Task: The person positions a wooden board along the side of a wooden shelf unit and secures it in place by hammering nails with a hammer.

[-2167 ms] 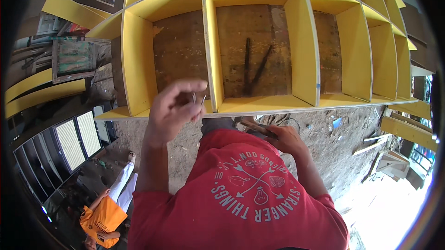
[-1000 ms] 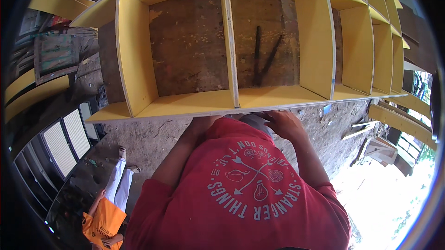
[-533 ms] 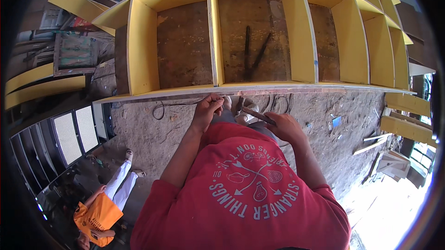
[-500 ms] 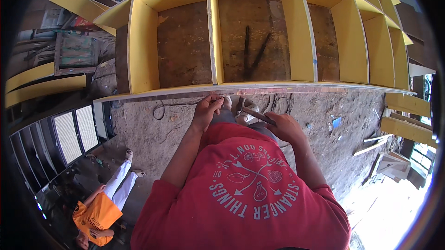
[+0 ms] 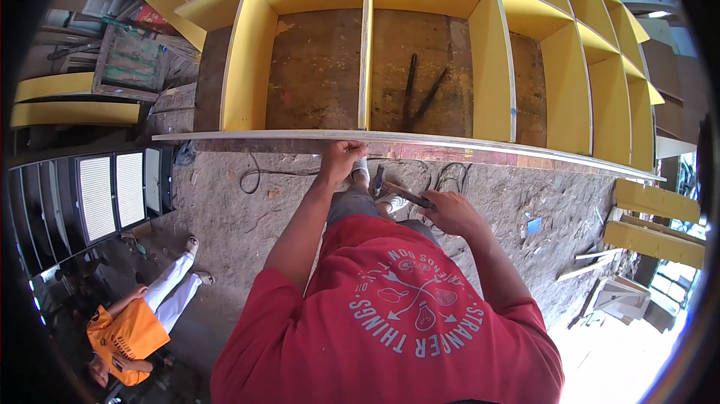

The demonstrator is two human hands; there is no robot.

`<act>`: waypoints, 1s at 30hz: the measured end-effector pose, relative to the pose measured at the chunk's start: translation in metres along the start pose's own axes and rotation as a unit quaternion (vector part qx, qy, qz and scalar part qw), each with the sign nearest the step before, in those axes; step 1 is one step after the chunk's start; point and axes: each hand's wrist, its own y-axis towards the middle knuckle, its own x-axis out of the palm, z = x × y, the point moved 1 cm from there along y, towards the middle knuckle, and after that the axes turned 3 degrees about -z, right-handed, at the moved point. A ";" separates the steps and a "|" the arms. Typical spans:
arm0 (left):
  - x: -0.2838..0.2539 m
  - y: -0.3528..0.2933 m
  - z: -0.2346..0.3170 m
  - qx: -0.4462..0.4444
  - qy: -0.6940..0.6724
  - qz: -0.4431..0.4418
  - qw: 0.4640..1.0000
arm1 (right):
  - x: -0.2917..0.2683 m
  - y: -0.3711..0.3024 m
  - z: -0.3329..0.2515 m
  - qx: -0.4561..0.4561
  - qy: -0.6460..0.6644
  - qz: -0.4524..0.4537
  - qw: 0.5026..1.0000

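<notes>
My left hand (image 5: 343, 158) is at the near edge board (image 5: 300, 135) of a large yellow shelf unit (image 5: 259, 67). Its fingertips are pinched together against the edge; whatever they hold is too small to make out. My right hand (image 5: 453, 213) grips a hammer (image 5: 407, 194) by its handle, a little below the board. The hammer's head points left, toward my left hand, and hangs over my feet. Inside the compartment ahead lies a dark tool with two long handles (image 5: 411, 89), perhaps pincers, on the brown worn surface.
Black cable (image 5: 259, 179) loops over the dirt floor (image 5: 232, 220) beneath the shelf edge. Yellow boards (image 5: 652, 243) are stacked at the right, others (image 5: 75, 114) at the left. A person in an orange shirt (image 5: 131, 336) is at the lower left, near louvred panels (image 5: 97, 198).
My left hand has risen to the board's edge, its fingers now against it. The hammer and right hand have shifted slightly left and down. The view has turned a little.
</notes>
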 end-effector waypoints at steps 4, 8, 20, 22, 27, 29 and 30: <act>0.001 -0.001 0.001 0.010 0.033 0.014 0.999 | -0.005 0.011 -0.012 0.009 -0.030 -0.012 0.999; -0.004 0.002 -0.003 -0.021 -0.016 -0.014 1.000 | -0.007 0.022 -0.017 0.019 -0.048 -0.015 0.999; -0.004 0.003 0.007 -0.010 0.008 0.003 1.000 | -0.048 0.049 -0.063 0.104 -0.080 -0.152 0.980; -0.006 0.003 0.008 -0.060 -0.014 -0.002 0.998 | -0.055 0.056 -0.068 0.125 -0.085 -0.172 0.973; -0.010 0.010 -0.025 0.050 0.076 0.022 0.996 | -0.056 0.063 -0.064 0.102 -0.080 -0.176 0.976; -0.011 0.013 -0.033 0.035 0.111 -0.009 0.993 | -0.056 0.065 -0.062 0.071 -0.088 -0.196 0.974; -0.012 0.014 -0.035 0.046 0.142 0.004 0.989 | -0.059 0.067 -0.067 0.112 -0.075 -0.178 0.975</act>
